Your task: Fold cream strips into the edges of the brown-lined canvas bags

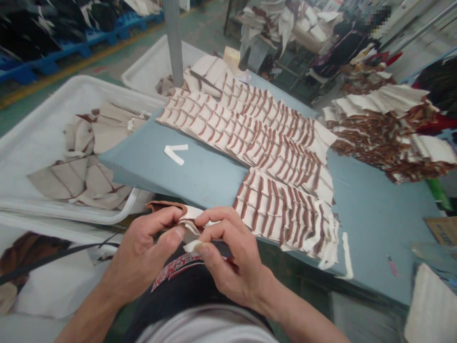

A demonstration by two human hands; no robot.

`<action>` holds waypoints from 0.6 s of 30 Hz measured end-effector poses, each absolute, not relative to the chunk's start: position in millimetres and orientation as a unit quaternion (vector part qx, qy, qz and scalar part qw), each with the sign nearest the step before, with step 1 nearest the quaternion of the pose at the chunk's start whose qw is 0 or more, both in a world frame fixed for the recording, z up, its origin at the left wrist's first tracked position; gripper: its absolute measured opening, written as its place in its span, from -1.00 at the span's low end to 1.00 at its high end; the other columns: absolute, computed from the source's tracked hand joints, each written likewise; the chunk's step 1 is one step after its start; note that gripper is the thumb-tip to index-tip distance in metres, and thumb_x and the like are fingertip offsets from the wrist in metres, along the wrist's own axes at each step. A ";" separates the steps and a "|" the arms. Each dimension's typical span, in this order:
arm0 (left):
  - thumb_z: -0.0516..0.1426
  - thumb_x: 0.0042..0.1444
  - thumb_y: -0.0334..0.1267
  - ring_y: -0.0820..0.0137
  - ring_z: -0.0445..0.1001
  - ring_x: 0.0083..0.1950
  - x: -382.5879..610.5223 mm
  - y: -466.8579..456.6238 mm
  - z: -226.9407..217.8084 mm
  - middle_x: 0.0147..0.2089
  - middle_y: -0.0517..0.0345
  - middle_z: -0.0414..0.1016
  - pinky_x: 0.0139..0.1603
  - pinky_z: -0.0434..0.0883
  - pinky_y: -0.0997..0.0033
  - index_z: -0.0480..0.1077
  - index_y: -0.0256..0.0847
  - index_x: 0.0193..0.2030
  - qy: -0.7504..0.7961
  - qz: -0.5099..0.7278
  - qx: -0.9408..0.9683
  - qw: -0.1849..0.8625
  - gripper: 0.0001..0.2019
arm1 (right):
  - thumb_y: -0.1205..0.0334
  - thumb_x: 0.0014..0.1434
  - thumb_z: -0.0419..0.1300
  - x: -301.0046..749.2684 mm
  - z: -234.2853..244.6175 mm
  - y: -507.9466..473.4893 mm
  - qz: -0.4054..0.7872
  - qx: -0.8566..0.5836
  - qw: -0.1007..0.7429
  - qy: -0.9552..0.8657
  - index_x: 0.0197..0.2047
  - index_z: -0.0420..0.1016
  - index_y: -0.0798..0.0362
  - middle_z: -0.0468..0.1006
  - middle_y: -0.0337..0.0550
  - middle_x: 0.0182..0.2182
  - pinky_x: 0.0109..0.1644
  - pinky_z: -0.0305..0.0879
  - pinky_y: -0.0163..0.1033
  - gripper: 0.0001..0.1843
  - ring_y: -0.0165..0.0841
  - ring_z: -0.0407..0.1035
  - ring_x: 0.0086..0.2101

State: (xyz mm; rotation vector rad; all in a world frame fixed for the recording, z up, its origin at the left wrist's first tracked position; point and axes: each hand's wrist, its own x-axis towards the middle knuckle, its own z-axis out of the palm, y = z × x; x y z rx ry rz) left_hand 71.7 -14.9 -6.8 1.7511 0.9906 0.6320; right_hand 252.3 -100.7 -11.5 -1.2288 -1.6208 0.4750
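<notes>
Close to my body, just off the front edge of the table, both hands work on a small piece of leather-like material (pixel 164 205), brown on one side and whitish on the other. My left hand (pixel 143 252) pinches this piece between thumb and fingers. My right hand (pixel 233 250) grips it from the other side, with a pale strip (pixel 192 246) under its thumb. How far the strip is joined to the piece is hidden by my fingers. Beyond them, overlapping rows of similar brown-edged pieces (pixel 228 126) lie on the blue table (pixel 210 174).
A V-shaped white strip (pixel 174 155) and a bent one (pixel 346 257) lie on the table. White bins (pixel 82 85) with cut pieces stand left, near a grey post (pixel 173 43). A tall stack of brown-and-white pieces (pixel 385 124) stands right. A person (pixel 352 43) is at the back.
</notes>
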 end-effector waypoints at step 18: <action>0.08 0.35 -0.15 0.23 0.66 -0.23 67.1 -15.2 -8.3 -0.29 0.16 0.70 -0.20 0.58 0.43 0.63 -0.09 -0.36 0.355 0.225 0.714 0.561 -0.67 | 0.18 0.56 0.24 269.9 -31.4 -94.9 -0.021 -0.417 0.426 -0.803 -0.17 0.64 -0.11 0.81 -0.22 -0.12 0.31 0.47 -0.17 -0.80 -0.34 0.57 -0.09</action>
